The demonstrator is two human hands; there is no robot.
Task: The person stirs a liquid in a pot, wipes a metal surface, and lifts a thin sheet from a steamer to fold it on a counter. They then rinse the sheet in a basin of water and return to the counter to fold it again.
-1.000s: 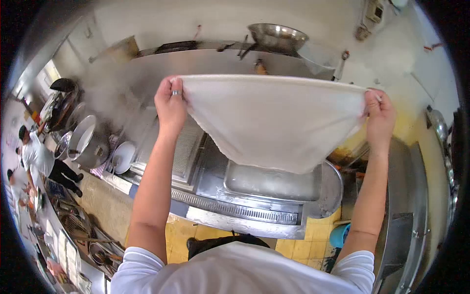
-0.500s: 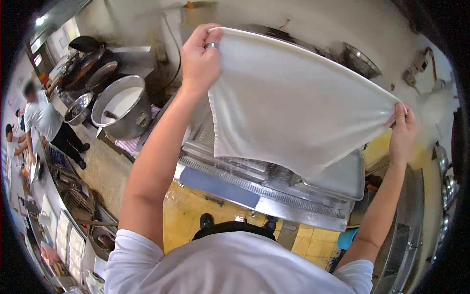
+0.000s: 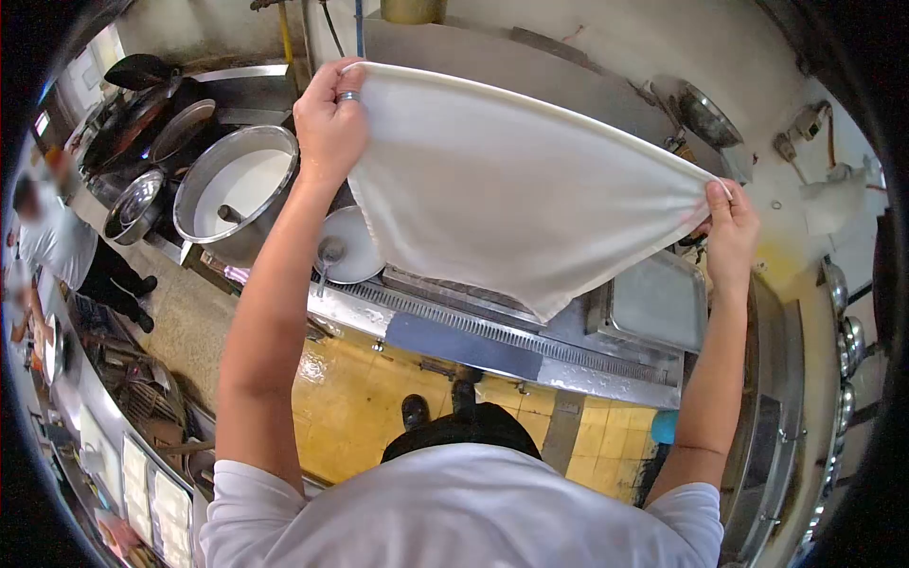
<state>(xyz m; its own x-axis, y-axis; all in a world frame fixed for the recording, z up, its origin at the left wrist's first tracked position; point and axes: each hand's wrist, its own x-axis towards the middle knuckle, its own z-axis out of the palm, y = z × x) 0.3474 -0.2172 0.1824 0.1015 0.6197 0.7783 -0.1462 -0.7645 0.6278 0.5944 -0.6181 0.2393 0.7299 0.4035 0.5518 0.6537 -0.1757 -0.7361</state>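
Note:
A wide white cloth (image 3: 511, 180) hangs stretched between my two hands, its top edge taut and its lower part drooping to a point above the metal counter (image 3: 568, 364). My left hand (image 3: 331, 123), with a ring on one finger, is closed on the upper left corner. The upper right corner is pinched in my right hand (image 3: 727, 227), which is lower than the left. Below the right side of the cloth lies a shallow metal tray (image 3: 658, 301). A round white pan (image 3: 352, 260) with a ladle (image 3: 330, 250) in it is partly hidden by the cloth and my left forearm.
At the left stands a large metal pot (image 3: 237, 239) of white liquid, beside a metal bowl (image 3: 135, 204) and woks (image 3: 183, 131). A person (image 3: 62, 237) in a white shirt works at the far left. A blue container (image 3: 665, 427) is by my right arm.
Both hands have moved left in view with the cloth, still holding its corners. The round pan and ladle have come into sight, and more of the tray shows.

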